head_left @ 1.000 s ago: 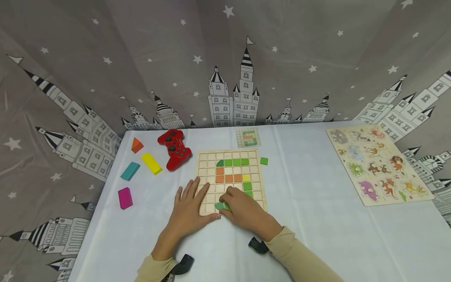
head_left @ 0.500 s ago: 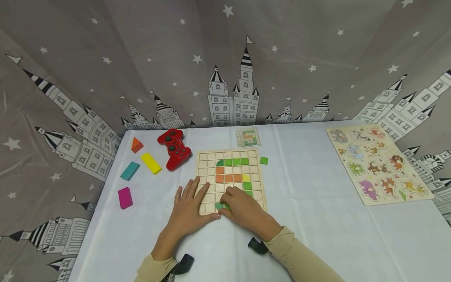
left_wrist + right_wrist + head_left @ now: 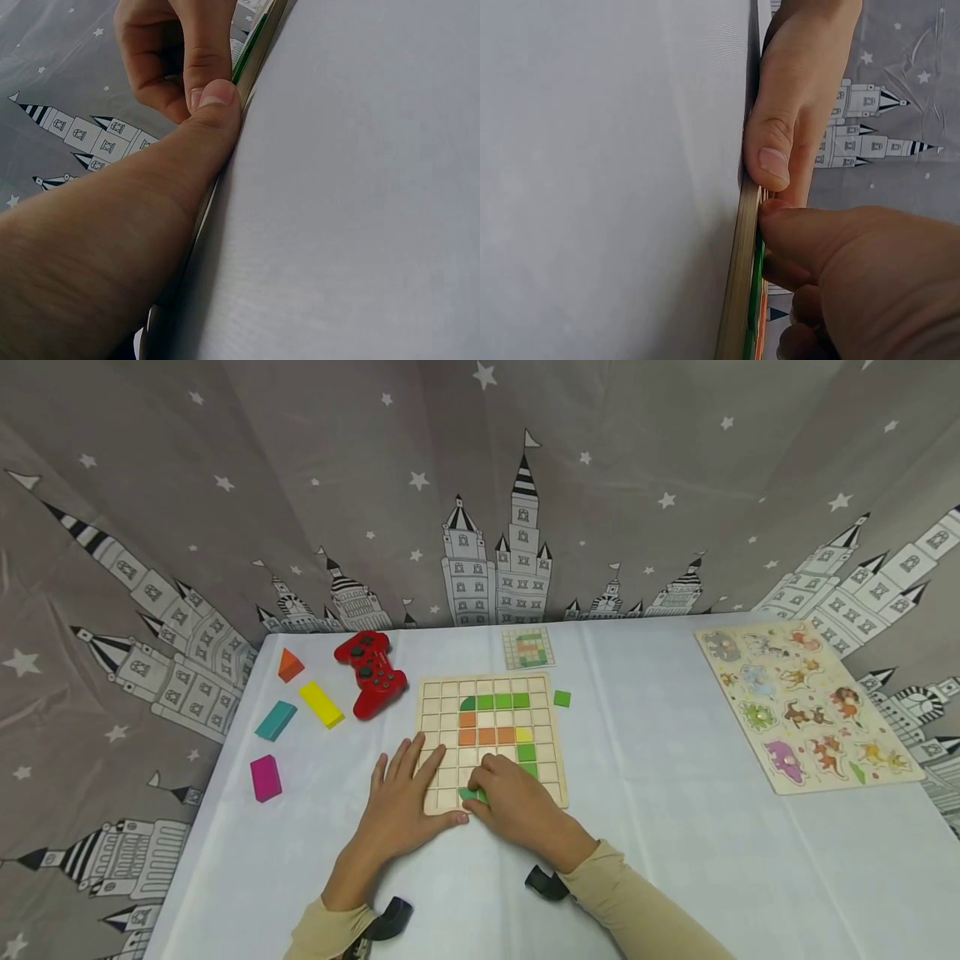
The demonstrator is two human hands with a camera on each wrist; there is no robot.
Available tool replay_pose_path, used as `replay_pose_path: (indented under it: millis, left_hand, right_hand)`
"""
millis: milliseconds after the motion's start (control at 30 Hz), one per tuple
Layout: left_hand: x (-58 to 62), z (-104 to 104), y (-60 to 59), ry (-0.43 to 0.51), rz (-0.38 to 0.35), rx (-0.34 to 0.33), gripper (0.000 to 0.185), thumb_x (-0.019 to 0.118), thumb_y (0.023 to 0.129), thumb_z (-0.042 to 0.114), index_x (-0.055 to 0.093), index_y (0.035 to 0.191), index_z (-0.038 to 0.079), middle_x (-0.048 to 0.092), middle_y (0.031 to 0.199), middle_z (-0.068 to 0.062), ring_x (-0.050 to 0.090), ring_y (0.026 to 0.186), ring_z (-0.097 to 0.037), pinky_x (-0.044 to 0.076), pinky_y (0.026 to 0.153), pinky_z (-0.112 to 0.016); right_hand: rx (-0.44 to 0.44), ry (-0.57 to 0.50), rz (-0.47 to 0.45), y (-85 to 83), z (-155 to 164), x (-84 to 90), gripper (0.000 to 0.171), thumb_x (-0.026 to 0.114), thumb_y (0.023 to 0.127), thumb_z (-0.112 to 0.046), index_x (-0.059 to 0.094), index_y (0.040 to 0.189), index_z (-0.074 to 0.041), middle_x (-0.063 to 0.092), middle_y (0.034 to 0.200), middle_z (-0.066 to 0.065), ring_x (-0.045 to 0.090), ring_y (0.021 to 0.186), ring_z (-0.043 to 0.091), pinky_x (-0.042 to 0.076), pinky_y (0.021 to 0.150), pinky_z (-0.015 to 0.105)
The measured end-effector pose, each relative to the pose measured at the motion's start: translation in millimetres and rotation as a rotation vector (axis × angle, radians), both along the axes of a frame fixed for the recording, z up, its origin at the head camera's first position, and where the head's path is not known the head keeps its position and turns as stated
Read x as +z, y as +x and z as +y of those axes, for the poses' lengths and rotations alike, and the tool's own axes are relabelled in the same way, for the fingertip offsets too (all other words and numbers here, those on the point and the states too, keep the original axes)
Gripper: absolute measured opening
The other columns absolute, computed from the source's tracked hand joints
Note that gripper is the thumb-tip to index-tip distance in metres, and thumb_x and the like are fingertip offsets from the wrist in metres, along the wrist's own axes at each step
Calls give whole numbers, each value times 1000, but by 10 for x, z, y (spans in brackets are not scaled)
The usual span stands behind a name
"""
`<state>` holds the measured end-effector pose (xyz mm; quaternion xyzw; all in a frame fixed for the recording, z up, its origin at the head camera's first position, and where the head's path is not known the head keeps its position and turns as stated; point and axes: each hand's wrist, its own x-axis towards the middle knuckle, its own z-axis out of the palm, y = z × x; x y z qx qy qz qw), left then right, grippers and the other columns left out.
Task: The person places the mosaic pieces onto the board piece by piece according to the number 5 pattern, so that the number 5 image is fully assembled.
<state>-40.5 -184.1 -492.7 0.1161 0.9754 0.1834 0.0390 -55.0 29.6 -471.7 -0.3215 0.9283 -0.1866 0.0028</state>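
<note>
A wooden grid board [image 3: 438, 691] lies in front of me in the head view, with green, orange and yellow tiles in some of its squares. My left hand [image 3: 399, 802] rests spread on the board's left side, its thumb by the near edge. At the near row, my right hand [image 3: 521, 804] has curled fingers and pinches a green square tile [image 3: 482, 796], mostly hidden under the fingertips. Left of that tile sits a darker green rounded tile [image 3: 468, 794]. In the right wrist view, the right thumb [image 3: 802, 229] touches the board's edge close to the left thumb [image 3: 776, 150].
One loose green tile [image 3: 562, 698] lies right of the board, and a pattern card [image 3: 528, 647] behind it. A red game controller [image 3: 371, 675] and several coloured blocks, including a yellow one [image 3: 322, 704], are at left. An animal puzzle board [image 3: 806, 710] is at right.
The green tile under my right fingers has settled flatter into the near row beside the rounded tile. My left hand has stayed in place.
</note>
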Motion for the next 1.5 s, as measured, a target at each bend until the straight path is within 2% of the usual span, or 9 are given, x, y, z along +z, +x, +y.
replay_pose_path:
  millis: [433,700,800,933,1167,1333,1500]
  left_hand:
    - [-35,19,-16,1,1,-1,107,72,74,75,38,159,20,20,171,-14,17,157,-38,11,124,-65]
    - [-45,8,-8,-2,7,-7,107,71,74,76,37,159,21,20,171,-14,17,157,-38,11,124,-65]
    - [-46,9,-5,-4,3,-5,108,72,74,76,37,159,20,20,171,-14,17,157,-39,11,124,-65]
    - [-51,15,-2,-6,-4,1,108,72,73,76,38,159,20,20,171,-15,17,157,-39,11,124,-65]
    - [-52,11,4,-10,-8,2,108,73,73,75,38,159,21,20,170,-14,18,157,-39,12,124,-65]
    - [-40,7,-7,-15,-9,1,108,72,73,76,38,159,21,20,171,-14,18,157,-39,12,124,-65]
    - [-35,3,-11,-14,-13,7,108,72,73,76,38,159,20,19,171,-14,17,157,-38,11,124,-65]
  right_hand:
    - [-65,-4,-27,3,25,-4,24,76,92,-38,75,97,-14,61,89,-5,59,82,10,55,75,23]
    - [-62,-34,-73,-56,144,17,26,75,92,-42,75,98,-16,58,89,-7,53,80,7,51,73,24]
    - [-101,-96,-79,-143,267,5,26,73,93,-42,74,99,-17,57,90,-7,51,81,7,50,73,26]
    - [-224,-188,-90,-346,522,-21,24,72,94,-36,74,103,-14,60,94,-2,53,86,13,50,77,32]
    - [-458,-259,-118,-697,1049,-164,41,70,96,-29,65,131,-7,62,119,12,54,112,28,49,97,46]
    - [-503,-269,-125,-853,1219,-255,44,69,97,-27,63,136,-7,64,119,15,59,108,30,50,94,48]
    - [-517,-244,-137,-925,1196,-297,47,69,97,-30,62,139,-9,64,118,13,61,105,29,52,92,47]
